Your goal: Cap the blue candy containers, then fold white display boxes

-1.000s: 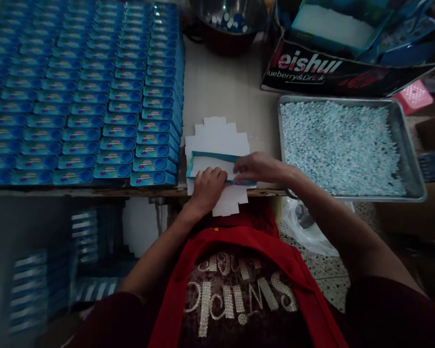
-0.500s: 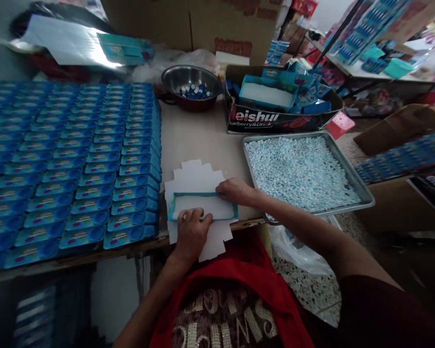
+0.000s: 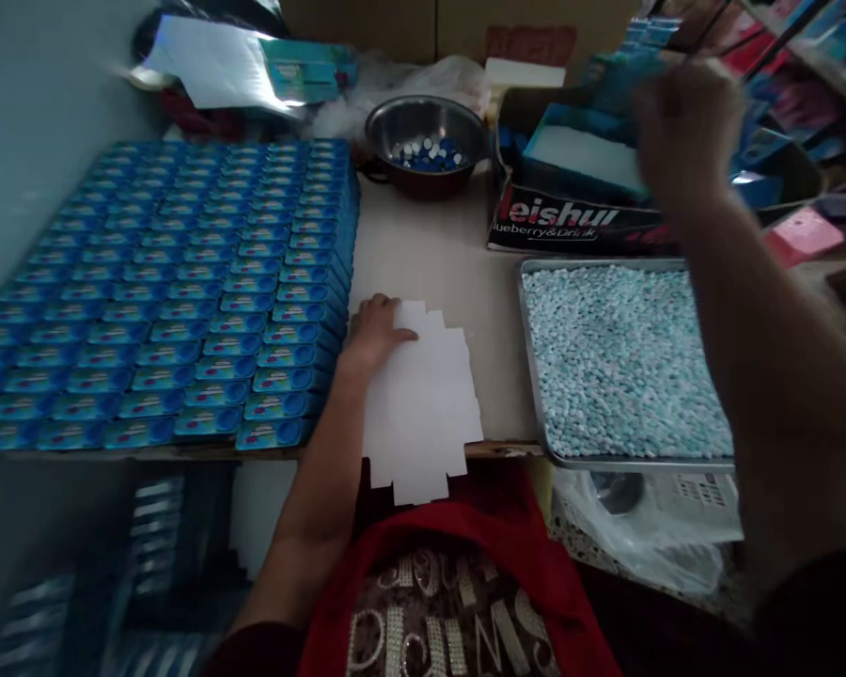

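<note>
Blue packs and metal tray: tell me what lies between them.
In the head view, white cardboard lies between the blue packs and the metal tray, the left hand on its upper-left part; tabletop shows toward the tray.

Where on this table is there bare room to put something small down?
The widest bare patch of tabletop lies between the blue packs and the black carton, in front of the bowl. A narrower strip runs between the white cardboard and the metal tray. The left side is crowded with packs, the back with bowl and carton.
</note>
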The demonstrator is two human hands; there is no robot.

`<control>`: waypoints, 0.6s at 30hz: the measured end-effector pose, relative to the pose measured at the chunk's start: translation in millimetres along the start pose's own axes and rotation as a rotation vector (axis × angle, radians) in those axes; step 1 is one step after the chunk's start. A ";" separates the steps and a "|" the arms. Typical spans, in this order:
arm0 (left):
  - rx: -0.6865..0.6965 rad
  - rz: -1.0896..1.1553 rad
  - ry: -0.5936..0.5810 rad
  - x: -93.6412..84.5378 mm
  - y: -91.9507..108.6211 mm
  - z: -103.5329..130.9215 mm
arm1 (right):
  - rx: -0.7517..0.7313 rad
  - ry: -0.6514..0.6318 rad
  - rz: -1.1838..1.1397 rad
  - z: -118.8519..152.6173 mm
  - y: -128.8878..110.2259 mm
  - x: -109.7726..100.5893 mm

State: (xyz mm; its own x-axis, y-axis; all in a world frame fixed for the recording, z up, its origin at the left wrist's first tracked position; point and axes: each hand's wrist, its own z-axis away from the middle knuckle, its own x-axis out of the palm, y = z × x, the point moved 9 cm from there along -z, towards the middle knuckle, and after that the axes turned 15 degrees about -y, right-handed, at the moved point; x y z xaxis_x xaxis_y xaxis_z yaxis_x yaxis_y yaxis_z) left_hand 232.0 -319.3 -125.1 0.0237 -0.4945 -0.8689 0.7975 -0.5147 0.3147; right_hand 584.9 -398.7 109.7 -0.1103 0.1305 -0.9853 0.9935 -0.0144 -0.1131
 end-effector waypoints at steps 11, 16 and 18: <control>-0.002 0.048 -0.001 -8.1 3.6 -10.0 | 0.007 -0.335 -0.145 91.3 -160.0 195.7; 0.018 -0.027 0.025 -9.7 13.0 -2.8 | 0.037 -0.494 -0.032 43.9 -181.9 241.8; 0.042 -0.003 0.097 -11.0 14.6 5.7 | -0.004 -0.551 -0.027 26.9 -189.7 255.2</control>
State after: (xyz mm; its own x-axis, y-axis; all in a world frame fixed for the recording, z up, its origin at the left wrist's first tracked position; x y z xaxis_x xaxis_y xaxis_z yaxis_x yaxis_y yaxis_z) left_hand 239.9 -325.3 -108.8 0.0814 -0.4242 -0.9019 0.7716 -0.5460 0.3264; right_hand 367.6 -389.3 -123.7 -0.1336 -0.4072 -0.9035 0.9900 -0.0140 -0.1401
